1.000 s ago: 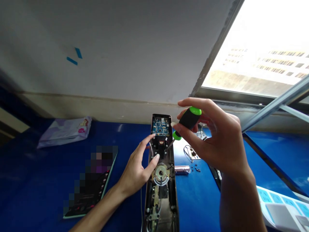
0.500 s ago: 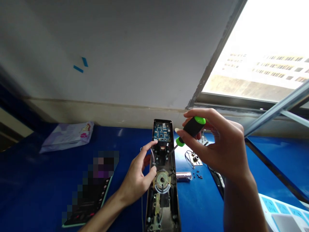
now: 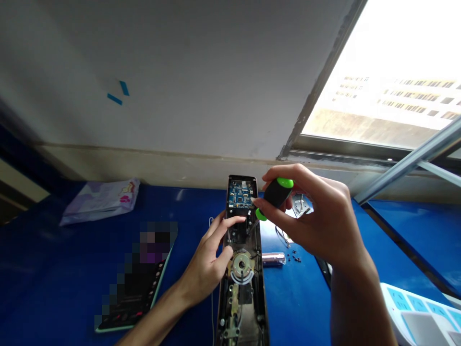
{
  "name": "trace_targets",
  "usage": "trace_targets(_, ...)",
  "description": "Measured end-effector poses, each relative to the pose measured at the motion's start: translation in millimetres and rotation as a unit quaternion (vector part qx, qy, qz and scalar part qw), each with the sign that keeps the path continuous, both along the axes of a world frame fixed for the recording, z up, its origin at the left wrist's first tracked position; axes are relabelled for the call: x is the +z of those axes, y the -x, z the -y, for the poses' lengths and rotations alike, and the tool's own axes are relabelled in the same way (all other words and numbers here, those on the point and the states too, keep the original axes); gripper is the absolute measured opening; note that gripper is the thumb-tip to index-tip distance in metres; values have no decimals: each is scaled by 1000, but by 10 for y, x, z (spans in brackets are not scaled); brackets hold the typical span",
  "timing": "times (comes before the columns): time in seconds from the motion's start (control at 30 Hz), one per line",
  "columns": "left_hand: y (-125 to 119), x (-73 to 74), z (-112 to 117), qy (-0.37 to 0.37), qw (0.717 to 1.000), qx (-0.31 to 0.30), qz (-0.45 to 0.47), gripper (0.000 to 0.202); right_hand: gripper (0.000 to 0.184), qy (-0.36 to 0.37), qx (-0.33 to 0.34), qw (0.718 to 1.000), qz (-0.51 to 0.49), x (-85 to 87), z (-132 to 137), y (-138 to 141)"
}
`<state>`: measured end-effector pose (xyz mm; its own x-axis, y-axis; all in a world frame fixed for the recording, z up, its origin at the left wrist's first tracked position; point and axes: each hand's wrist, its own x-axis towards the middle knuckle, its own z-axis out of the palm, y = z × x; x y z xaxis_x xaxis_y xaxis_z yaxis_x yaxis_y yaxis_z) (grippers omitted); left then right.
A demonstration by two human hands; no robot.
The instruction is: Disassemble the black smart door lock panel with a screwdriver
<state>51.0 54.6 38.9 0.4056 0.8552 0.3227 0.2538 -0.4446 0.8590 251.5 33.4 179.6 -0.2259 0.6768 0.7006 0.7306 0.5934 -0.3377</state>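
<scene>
A long dark lock housing [image 3: 264, 288] lies open-backed on the table, with a blue circuit board [image 3: 239, 196] at its far end and a round metal disc [image 3: 241, 265] lower down. My left hand [image 3: 207, 264] holds the housing by its left edge; the index finger reaches across inside, and the thumb sits above the disc. My right hand [image 3: 317, 211] grips a black and green screwdriver [image 3: 276, 197] by its handle. The tilted shaft points down into the housing, just right of my left index fingertip. Its tip is too dark to make out.
Right of the housing lie several small dark screws [image 3: 296, 258], a plastic-wrapped cylinder [image 3: 274, 259] and metal parts [image 3: 301, 205]. A phone [image 3: 133, 293] lies at left, a purple packet [image 3: 101, 202] farther back. A white and blue box [image 3: 406, 307] stands at right, below a metal bar [image 3: 406, 166].
My right hand has moved left with the screwdriver, bringing its shaft farther over the housing. My left index finger has shifted right and lower, across the middle of the housing.
</scene>
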Motion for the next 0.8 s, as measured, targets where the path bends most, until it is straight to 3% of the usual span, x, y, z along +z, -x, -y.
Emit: trace_targets(0.8, -8, -75, 6, -4, 999, -6, -33, 54, 15, -20, -8, 1000, 11, 31, 48, 2)
